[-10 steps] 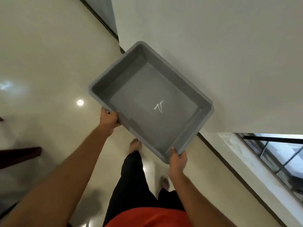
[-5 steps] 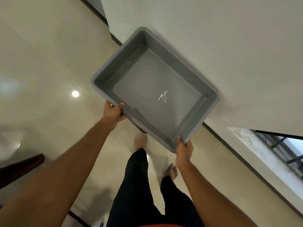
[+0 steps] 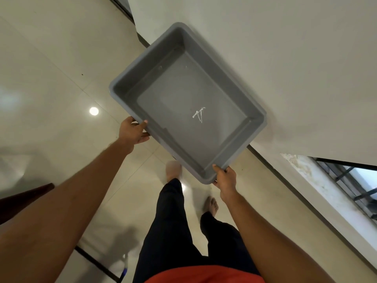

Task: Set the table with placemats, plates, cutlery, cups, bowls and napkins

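I carry a grey plastic tub (image 3: pixel 163 64) out in front of me, held level over the floor. It holds nothing; a white scratch mark shows on its bottom. My left hand (image 3: pixel 132 130) grips the near left rim, thumb over the edge and fingers underneath. My right hand (image 3: pixel 225 177) grips the near right corner the same way. No placemats, plates, cutlery, cups, bowls or napkins are in view.
Glossy cream floor tiles (image 3: pixel 51 78) lie below, and my bare feet are mid-step on them. A white wall (image 3: pixel 285 58) with a dark skirting runs along the right. A barred window (image 3: pixel 350 186) sits low at the right. A dark wooden edge (image 3: pixel 24 199) shows at the left.
I have walked forward along the wall, my feet swapping places. Both hands keep the same grip on the tub, which sits a little farther right in view.
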`<state>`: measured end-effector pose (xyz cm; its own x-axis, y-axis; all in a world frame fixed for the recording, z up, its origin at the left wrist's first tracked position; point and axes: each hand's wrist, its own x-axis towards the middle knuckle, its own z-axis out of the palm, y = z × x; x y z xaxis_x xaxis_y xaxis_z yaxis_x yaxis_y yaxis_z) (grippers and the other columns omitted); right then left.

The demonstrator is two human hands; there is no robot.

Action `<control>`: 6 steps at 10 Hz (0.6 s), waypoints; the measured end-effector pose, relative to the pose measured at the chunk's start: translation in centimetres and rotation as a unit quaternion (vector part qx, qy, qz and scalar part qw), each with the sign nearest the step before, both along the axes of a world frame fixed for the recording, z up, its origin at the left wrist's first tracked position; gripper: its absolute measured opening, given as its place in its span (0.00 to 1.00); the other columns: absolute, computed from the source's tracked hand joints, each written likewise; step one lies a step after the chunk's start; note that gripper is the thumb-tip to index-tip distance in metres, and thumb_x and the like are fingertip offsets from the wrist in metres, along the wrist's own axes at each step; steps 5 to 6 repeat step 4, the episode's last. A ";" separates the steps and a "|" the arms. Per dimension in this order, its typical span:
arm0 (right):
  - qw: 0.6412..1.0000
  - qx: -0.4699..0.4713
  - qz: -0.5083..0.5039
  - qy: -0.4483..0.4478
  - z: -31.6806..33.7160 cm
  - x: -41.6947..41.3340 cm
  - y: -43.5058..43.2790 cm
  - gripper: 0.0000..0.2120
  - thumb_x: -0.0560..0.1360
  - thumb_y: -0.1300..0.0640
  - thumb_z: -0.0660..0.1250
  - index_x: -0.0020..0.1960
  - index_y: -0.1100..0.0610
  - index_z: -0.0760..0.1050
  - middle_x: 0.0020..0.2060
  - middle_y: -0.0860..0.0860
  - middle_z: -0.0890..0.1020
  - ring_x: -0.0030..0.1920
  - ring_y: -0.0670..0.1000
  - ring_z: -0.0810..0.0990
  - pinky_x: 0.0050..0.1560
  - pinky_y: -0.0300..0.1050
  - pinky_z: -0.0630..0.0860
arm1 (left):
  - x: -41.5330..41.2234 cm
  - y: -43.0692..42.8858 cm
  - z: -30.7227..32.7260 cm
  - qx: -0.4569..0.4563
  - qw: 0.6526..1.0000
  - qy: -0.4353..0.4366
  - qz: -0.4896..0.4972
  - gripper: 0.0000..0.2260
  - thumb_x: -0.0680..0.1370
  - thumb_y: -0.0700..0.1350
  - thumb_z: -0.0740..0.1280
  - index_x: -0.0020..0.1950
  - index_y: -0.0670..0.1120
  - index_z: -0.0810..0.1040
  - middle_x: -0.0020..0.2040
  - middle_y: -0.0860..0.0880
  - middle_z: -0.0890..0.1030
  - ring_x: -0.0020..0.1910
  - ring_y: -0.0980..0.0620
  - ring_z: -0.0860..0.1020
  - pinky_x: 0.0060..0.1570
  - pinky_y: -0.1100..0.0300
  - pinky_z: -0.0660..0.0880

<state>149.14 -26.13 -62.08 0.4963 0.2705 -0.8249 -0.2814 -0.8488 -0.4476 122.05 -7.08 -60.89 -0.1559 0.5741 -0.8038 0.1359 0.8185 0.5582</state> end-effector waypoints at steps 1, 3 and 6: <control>1.000 -0.024 0.013 -0.012 0.8 0.6 0.2 0.08 0.79 0.55 0.70 0.56 0.58 0.79 0.46 0.54 0.84 0.45 0.52 0.83 0.50 0.53 0.84 | 0.1 -1.6 1.4 -0.004 1.000 0.002 0.006 0.12 0.81 0.39 0.67 0.63 0.43 0.74 0.47 0.45 0.82 0.39 0.49 0.83 0.41 0.58 0.81; 0.982 -0.071 0.172 -0.028 2.4 2.2 -1.6 0.12 0.76 0.53 0.67 0.47 0.61 0.81 0.39 0.58 0.84 0.38 0.53 0.80 0.42 0.49 0.76 | 0.1 -8.6 5.6 0.004 1.000 0.004 0.022 0.10 0.81 0.39 0.64 0.62 0.44 0.77 0.48 0.46 0.82 0.42 0.49 0.80 0.41 0.58 0.77; 0.957 -0.065 0.273 -0.070 3.9 2.5 -2.6 0.13 0.75 0.49 0.66 0.41 0.57 0.81 0.38 0.57 0.85 0.37 0.53 0.79 0.40 0.48 0.75 | -0.2 -14.3 6.9 0.028 0.999 0.013 0.038 0.09 0.81 0.40 0.64 0.61 0.44 0.77 0.49 0.44 0.82 0.43 0.49 0.80 0.41 0.57 0.77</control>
